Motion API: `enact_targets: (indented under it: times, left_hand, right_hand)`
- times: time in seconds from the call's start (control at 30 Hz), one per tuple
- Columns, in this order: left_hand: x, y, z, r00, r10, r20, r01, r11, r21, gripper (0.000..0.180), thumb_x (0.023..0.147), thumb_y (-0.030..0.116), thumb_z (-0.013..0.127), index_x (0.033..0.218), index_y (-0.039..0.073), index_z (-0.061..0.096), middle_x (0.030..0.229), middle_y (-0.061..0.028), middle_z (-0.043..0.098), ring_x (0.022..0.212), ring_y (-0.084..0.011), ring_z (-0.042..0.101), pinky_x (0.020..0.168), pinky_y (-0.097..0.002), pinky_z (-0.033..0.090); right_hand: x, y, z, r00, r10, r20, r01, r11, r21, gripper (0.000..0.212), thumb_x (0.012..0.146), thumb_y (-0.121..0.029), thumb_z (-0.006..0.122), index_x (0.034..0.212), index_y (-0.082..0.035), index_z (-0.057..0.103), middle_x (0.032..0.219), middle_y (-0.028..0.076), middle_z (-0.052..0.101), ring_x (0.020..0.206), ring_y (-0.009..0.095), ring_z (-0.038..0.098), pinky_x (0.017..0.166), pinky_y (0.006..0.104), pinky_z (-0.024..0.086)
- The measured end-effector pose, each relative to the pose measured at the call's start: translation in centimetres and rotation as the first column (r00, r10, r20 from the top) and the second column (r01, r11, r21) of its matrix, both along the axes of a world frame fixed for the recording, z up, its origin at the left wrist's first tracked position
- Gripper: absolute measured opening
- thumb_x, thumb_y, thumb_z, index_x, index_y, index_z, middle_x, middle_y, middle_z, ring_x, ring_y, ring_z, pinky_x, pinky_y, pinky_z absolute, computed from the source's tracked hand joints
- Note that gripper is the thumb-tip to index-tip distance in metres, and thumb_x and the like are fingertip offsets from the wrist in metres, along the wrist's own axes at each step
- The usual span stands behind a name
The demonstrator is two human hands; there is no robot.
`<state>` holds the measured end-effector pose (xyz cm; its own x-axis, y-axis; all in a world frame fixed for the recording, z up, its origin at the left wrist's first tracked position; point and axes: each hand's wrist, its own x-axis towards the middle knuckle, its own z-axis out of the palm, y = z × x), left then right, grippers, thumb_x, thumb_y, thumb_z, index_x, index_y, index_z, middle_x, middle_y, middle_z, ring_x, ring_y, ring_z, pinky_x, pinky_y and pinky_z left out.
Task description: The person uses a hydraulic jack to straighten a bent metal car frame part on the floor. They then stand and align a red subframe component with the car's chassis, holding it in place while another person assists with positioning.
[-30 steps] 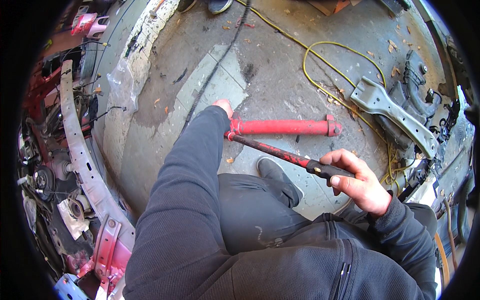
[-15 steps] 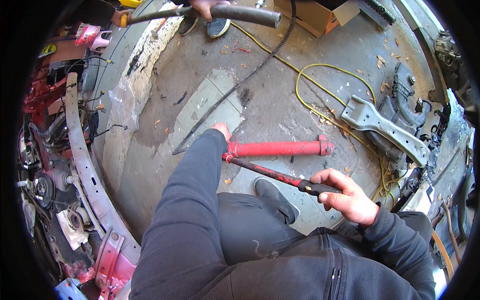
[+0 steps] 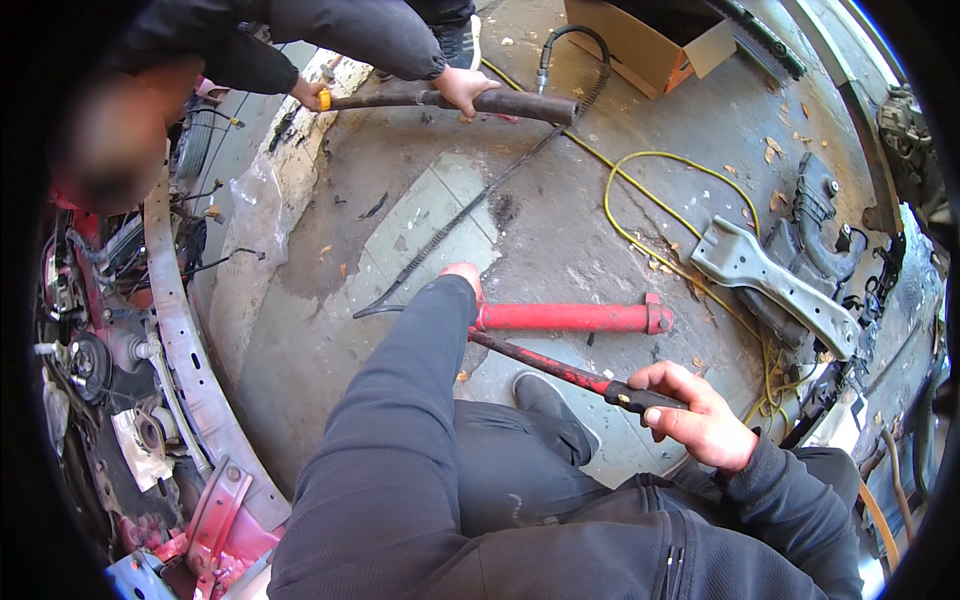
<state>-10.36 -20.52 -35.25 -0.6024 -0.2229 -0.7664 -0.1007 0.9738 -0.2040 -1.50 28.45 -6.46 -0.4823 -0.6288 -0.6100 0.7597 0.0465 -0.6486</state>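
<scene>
A red hydraulic hand pump lies on the floor in front of me. My right hand is closed around the black grip of its pump handle, which slants above my shoe. At the pump's left end is my left hand; its fingers are hidden behind the sleeve. From that end a black hose runs up the floor and loops over to a metal coupler. A co-worker's hand grips a dark metal tube with a yellow end, and their other hand holds it near that yellow piece.
Along the left stands a stripped car front with a curved metal beam. A yellow cable winds across the floor. At right lie a grey metal bracket and black plastic parts. An open cardboard box sits at the back.
The co-worker has leaned in from the upper left, and the tube has come nearer, toward the hose coupler. My hands keep their places on the pump; the view has shifted slightly.
</scene>
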Motion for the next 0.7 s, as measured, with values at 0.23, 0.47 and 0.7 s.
enact_targets:
  times: [0.23, 0.47, 0.7]
  left_hand:
    - [-0.1, 1.7, 4.0, 0.996, -0.081, -0.020, 0.082, 0.996, 0.046, 0.038, 0.085, 0.022, 0.093, 0.123, 0.017, 0.088, 0.130, -0.0150, 0.084, 0.125, -0.0317, 0.080, 0.109, -0.0452, 0.063]
    - [-0.7, 2.5, 3.7, 0.991, -0.094, 0.094, 0.104, 0.988, -0.114, 0.046, 0.088, 0.034, 0.092, 0.129, 0.015, 0.087, 0.137, -0.0098, 0.083, 0.126, -0.0303, 0.080, 0.106, -0.0462, 0.064]
    - [-1.2, 2.0, 2.7, 0.983, -0.027, 0.183, 0.051, 0.991, -0.125, 0.053, 0.085, 0.034, 0.091, 0.134, 0.013, 0.085, 0.139, -0.0113, 0.082, 0.129, -0.0284, 0.079, 0.106, -0.0452, 0.064]
  right_hand:
    - [-0.1, 0.0, -0.3, 1.000, -0.003, 0.016, 0.003, 1.000, 0.021, 0.041, 0.108, -0.012, 0.072, 0.146, -0.005, 0.061, 0.112, -0.002, 0.065, 0.093, 0.007, 0.057, 0.082, 0.0273, 0.051]
    - [-0.2, 0.1, -0.5, 0.999, 0.001, 0.040, -0.003, 1.000, 0.031, 0.041, 0.106, -0.013, 0.072, 0.144, -0.004, 0.062, 0.117, 0.002, 0.068, 0.096, 0.011, 0.064, 0.084, 0.0306, 0.057]
    - [-0.3, 0.2, -0.5, 0.999, 0.011, 0.036, -0.011, 1.000, 0.017, 0.040, 0.109, -0.013, 0.071, 0.147, -0.006, 0.060, 0.111, -0.001, 0.066, 0.091, 0.007, 0.059, 0.082, 0.0273, 0.052]
